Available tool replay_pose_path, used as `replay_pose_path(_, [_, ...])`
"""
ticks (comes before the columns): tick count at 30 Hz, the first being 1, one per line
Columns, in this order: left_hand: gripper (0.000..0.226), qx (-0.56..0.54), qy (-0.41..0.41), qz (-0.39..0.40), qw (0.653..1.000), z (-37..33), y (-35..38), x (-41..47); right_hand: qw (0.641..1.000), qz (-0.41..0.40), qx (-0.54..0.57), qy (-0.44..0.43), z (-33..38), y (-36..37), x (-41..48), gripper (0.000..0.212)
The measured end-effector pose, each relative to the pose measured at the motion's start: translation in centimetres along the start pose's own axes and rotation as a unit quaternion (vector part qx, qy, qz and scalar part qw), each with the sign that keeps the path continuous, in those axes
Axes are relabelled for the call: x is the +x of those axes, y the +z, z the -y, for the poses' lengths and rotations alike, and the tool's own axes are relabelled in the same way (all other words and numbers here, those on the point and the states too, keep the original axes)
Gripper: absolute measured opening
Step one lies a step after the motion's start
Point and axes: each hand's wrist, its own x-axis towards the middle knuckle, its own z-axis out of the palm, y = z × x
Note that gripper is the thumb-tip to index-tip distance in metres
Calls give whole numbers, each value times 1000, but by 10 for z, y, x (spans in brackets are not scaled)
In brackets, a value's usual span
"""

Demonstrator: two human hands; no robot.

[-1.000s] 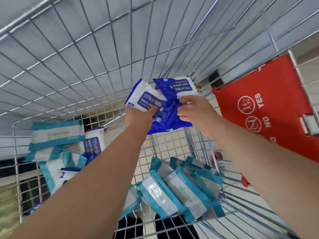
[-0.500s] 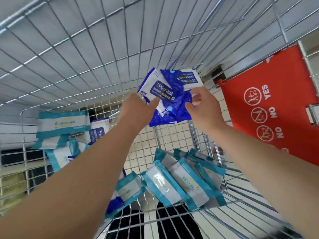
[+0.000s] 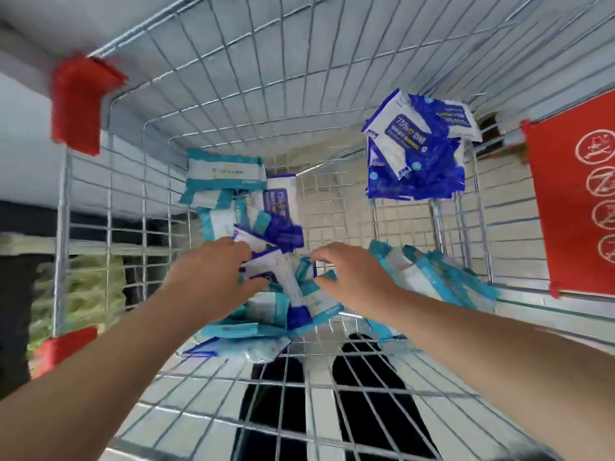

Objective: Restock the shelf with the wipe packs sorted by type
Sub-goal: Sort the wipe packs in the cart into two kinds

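Two hands are reached into the cart (image 3: 109, 181) — the left hand (image 3: 213, 277) and the right hand (image 3: 352, 277) both spread wide, nothing yet gripped. Between and just beyond the fingertips lies a mixed heap of packs (image 3: 276, 281), blue and teal overlapping, long axes pointing every way. The left hand is touching the heap's white-and-blue pack; the right hovers just beside it. Up and to the right of the right hand a blue stack (image 3: 416, 151) is seen (how it is propped cannot be told). Print is blurred, and the lower packs are hidden.
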Motion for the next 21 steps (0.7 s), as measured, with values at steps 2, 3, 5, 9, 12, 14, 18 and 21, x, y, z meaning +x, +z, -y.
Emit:
replay_pose_path(2, [53,-44,0,38,998,16,7,-5,999,20,27,0,8,13,-1,34])
replay_pose_path(3, [61,-76,5,52,996,22,10,-8,999,27,43,-2,11,19,-1,30])
replay_pose_path(5, [79,-117,28,79,990,30,11,-14,996,48,76,-8,17,28,-3,27])
replay_pose_path(9, [98,-96,36,83,991,42,20,-18,993,78,84,-4,30,36,-6,43])
replay_pose_path(12, [64,-116,14,-7,993,52,28,-11,998,27,49,-3,37,40,4,31])
replay_pose_path(14, [47,-136,-5,-41,990,58,30,-4,998,-15,55,4,39,41,11,19])
replay_pose_path(18, [21,-161,-17,-71,984,65,34,4,992,-71,100,16,40,39,18,9])
replay_pose_path(21, [13,-226,-56,-118,965,71,32,-3,993,-60,103,26,39,41,16,10])
